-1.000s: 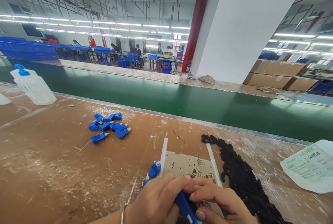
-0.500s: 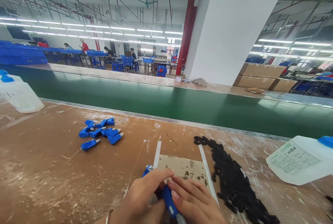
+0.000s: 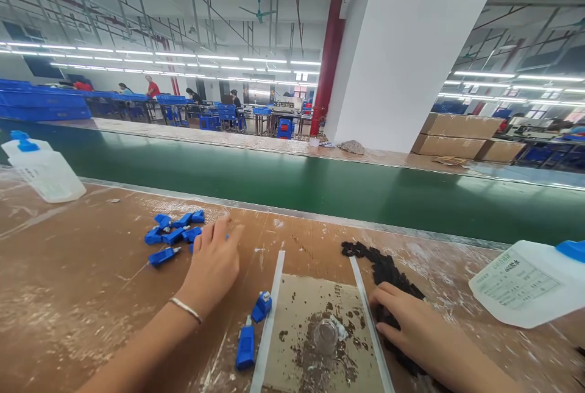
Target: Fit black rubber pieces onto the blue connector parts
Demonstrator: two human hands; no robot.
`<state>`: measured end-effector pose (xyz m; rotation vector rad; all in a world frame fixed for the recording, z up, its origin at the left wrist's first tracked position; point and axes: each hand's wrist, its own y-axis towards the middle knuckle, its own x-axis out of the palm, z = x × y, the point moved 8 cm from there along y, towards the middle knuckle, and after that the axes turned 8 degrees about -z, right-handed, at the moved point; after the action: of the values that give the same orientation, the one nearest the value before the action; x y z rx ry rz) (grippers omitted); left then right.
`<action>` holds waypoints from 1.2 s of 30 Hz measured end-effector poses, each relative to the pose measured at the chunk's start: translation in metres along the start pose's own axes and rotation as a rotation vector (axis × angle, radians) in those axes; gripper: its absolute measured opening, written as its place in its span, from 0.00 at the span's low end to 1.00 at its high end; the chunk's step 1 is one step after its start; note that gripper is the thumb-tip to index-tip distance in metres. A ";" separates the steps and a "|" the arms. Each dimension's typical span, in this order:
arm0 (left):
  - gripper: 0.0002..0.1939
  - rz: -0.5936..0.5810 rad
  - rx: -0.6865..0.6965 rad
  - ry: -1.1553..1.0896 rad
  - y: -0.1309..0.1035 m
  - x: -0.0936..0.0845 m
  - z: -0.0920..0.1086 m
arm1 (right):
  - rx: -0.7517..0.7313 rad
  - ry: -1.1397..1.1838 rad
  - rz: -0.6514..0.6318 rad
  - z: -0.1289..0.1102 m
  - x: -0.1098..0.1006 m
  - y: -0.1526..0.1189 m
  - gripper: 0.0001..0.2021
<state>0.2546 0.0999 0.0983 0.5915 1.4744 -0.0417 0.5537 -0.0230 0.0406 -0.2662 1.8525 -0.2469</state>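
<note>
My left hand (image 3: 214, 259) reaches over the right side of a cluster of blue plastic parts (image 3: 173, 235); its fingers are partly bent, and what they touch is hidden. My right hand (image 3: 406, 314) rests at the pile of small black pieces (image 3: 384, 268), thumb and fingers apart, with nothing seen between them. Between the hands lies a stained cardboard sheet (image 3: 292, 295) edged by white strips, bearing a small clear round container (image 3: 326, 337). Two more blue parts, one upright-looking (image 3: 262, 306) and one lying flat (image 3: 245, 347), sit left of the sheet.
White bottles with blue caps stand at the left (image 3: 46, 167) and lie tilted at the right (image 3: 521, 283). A green conveyor belt (image 3: 274, 177) runs behind the brown table (image 3: 114, 320). Beyond are blue crates (image 3: 41, 103), cartons (image 3: 457, 136), a pillar and several people.
Both hands were together over the sheet around a blue part. They have parted, left toward the blue cluster, right to the black pile. The container and a blue part beside the sheet now show.
</note>
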 end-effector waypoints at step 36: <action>0.25 -0.551 0.214 -0.726 -0.032 0.032 0.064 | -0.836 -0.113 0.462 -0.103 -0.007 -0.037 0.19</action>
<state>0.3050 0.0578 0.0567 0.2696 0.8803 -0.7734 0.4590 -0.0521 0.0884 -0.3951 1.7598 0.8614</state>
